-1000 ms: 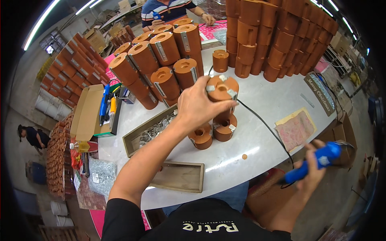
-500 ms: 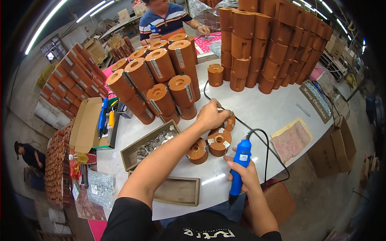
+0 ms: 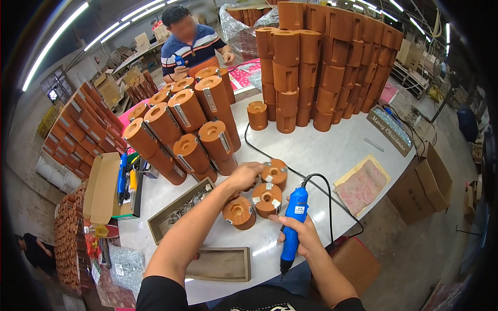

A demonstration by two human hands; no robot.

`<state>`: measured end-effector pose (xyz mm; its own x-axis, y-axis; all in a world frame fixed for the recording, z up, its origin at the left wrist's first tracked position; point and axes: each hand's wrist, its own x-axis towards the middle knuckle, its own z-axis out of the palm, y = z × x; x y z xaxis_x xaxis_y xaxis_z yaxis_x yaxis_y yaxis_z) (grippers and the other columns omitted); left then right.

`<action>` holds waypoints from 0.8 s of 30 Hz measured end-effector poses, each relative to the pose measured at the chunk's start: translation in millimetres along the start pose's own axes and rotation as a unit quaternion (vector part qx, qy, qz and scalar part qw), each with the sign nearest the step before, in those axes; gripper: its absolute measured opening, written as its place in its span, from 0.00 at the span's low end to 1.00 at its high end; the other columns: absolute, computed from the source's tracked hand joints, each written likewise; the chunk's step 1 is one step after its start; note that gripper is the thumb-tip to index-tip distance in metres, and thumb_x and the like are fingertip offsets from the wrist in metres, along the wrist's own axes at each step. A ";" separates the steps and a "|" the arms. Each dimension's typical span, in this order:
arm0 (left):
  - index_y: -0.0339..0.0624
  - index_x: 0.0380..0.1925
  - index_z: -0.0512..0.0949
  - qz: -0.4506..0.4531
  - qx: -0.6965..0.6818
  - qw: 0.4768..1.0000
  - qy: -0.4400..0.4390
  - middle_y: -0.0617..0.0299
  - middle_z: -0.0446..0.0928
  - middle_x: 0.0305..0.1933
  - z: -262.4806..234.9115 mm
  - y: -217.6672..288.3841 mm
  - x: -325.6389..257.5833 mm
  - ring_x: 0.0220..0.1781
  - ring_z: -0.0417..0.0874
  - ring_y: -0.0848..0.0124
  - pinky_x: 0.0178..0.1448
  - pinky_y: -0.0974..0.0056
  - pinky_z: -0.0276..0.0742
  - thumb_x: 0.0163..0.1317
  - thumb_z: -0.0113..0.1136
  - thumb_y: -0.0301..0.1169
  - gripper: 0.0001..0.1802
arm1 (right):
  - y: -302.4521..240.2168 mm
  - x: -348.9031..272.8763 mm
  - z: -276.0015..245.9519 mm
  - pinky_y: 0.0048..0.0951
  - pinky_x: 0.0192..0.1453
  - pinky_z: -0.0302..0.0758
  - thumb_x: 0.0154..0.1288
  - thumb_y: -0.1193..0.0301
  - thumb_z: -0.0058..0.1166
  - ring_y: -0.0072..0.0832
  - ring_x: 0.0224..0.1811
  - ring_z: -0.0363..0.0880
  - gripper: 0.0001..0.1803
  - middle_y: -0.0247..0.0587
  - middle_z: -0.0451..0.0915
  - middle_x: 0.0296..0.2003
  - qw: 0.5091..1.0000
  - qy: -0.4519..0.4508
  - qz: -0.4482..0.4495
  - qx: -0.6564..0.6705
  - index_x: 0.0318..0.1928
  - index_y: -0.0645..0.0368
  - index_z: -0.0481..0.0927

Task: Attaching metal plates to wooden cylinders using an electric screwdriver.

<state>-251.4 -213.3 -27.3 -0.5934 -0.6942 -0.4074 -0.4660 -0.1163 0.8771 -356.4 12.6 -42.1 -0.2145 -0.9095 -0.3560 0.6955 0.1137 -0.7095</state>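
My right hand [image 3: 305,236] is wrapped round a blue electric screwdriver [image 3: 294,220], its black tip pointing down towards the table's near edge. On the white table stand three short reddish-brown cylinders with centre holes and small metal plates at their rims: a far one [image 3: 274,173], a middle one [image 3: 267,199] and a near left one [image 3: 239,213]. Beside the far cylinder's left side is my left hand [image 3: 246,177], fingers bent and close together. Whatever its fingertips hold is too small or hidden to make out.
A wooden tray of small metal pieces [image 3: 151,224] lies under my left forearm, with another wooden tray [image 3: 248,259] nearer me. Stacked brown cylinders [image 3: 189,110] rise at left, taller stacks [image 3: 332,72] behind. The screwdriver's black cord [image 3: 330,207] loops right. A co-worker [image 3: 189,44] sits opposite.
The view has shifted, so the table sits lower and further left in the picture. My left hand has drawn back from over the far cylinder to its left side. The screwdriver stays in my right hand.
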 end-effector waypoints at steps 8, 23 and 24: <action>0.41 0.49 0.82 0.188 0.336 0.900 0.205 0.41 0.83 0.36 -19.4 16.1 -38.9 0.40 0.86 0.49 0.45 0.53 0.80 0.66 0.59 0.48 0.23 | -6.7 2.0 -11.5 0.33 0.26 0.81 0.59 0.74 0.60 0.32 0.20 0.78 0.38 0.64 0.77 0.55 0.991 0.081 -0.106 0.010 0.69 0.55 0.57; 0.40 0.54 0.76 0.144 0.505 0.846 0.090 0.44 0.83 0.32 -35.4 20.5 -150.6 0.36 0.86 0.49 0.40 0.52 0.80 0.40 0.73 0.65 0.48 | 13.8 -45.2 1.8 0.23 0.27 0.78 0.57 0.74 0.65 0.21 0.24 0.79 0.29 0.50 0.84 0.43 0.977 -0.040 -0.013 -0.211 0.59 0.64 0.70; 0.39 0.56 0.74 0.141 0.515 0.840 0.100 0.45 0.83 0.34 -31.2 8.8 -156.1 0.37 0.86 0.49 0.41 0.52 0.80 0.37 0.73 0.67 0.52 | 14.8 -44.7 -0.3 0.23 0.26 0.78 0.58 0.74 0.65 0.21 0.25 0.79 0.28 0.48 0.84 0.44 0.978 -0.048 -0.001 -0.203 0.59 0.64 0.71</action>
<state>-142.4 -128.2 51.9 -0.7018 -0.7080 -0.0788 -0.7065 0.6775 0.2044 -336.7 55.1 -36.9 -0.1365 -0.9413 -0.3087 0.3619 0.2427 -0.9001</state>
